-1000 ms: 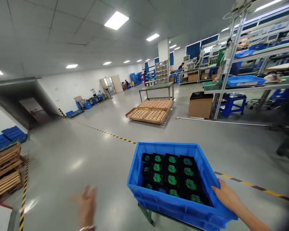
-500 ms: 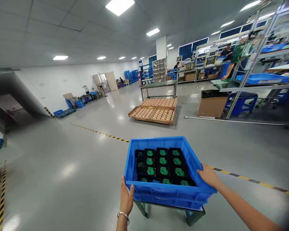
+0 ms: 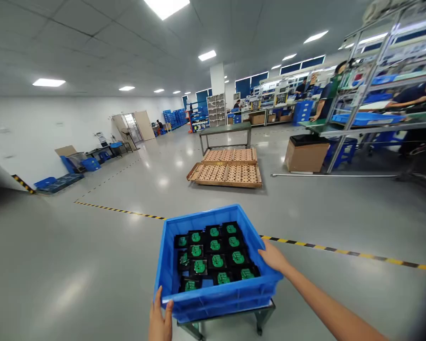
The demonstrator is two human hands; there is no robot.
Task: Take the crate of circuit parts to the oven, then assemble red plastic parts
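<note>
A blue plastic crate stands on a low dark-green wheeled cart in front of me. Inside it lie rows of black square pieces, each with a green circuit board; their exact kind is unclear. My left hand grips the near left corner, thumb by the front wall and fingers along the left side. Over the right rim, my right hand is closed, its fingertips partly hidden by the crate wall. Most of the cart is hidden under the crate.
Ahead on the floor lie perforated wooden trays, before a green-topped table. A cardboard box stands right, beside a metal-framed workbench with people. Yellow-black tape crosses the grey floor.
The view has swung to the right, and the crate with both hands sits further left in it. The trays and table look slightly nearer. Both hands keep their hold on the crate.
</note>
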